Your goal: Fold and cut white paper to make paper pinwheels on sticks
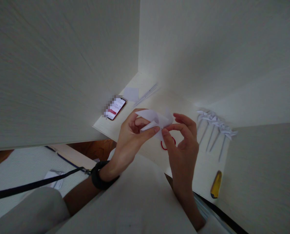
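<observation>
A half-folded white paper pinwheel head is held above the desk, pinched by the left hand at its near edge and the right hand at its centre fold; it appears unfinished, with no stick attached. Right of it lies a row of finished pinwheels; beyond it, a paper square and phone; nearer, a yellow cutter.

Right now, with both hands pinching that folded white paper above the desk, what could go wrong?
1. The left hand and right hand pinch the thin folded paper at its edges; it might tear or crease.
2. The finished paper pinwheels lie beside the right hand and could be knocked.
3. The phone sits near the desk edge.
</observation>
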A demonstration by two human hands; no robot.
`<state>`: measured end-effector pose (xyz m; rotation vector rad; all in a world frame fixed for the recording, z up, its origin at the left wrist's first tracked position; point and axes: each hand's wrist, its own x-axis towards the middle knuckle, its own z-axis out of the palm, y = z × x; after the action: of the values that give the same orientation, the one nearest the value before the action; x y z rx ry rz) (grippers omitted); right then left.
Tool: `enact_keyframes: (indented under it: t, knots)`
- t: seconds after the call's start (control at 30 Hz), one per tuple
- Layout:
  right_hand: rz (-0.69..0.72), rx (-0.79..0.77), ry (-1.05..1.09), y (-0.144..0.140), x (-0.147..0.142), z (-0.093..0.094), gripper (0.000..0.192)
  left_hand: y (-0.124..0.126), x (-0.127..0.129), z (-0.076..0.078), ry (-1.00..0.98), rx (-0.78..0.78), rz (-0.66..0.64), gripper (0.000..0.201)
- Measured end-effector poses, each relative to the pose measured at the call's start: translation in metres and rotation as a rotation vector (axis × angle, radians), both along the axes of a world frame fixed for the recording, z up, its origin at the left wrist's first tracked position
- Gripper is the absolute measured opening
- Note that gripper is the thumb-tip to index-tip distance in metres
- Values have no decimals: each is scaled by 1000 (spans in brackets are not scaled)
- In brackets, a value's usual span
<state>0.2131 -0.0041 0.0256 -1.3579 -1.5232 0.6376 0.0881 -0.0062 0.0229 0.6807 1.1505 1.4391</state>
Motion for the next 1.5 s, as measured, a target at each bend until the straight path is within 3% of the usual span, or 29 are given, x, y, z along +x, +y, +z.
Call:
enact_keyframes:
  t: [0.43, 0.8, 1.1, 1.5]
  knots:
    - [-51, 149, -174, 2, 2, 0, 5, 1, -1, 6, 37, 4, -33, 34]
    - [81, 76, -81, 6, 11, 1, 5, -1, -2, 2, -3, 2, -46, 33]
    - [61, 75, -127, 5, 10, 6, 9, -3, 0, 1, -25, 22, -103, 30]
    - [72, 45, -141, 6, 10, 6, 5, -1, 1, 4, 80, 32, -66, 33]
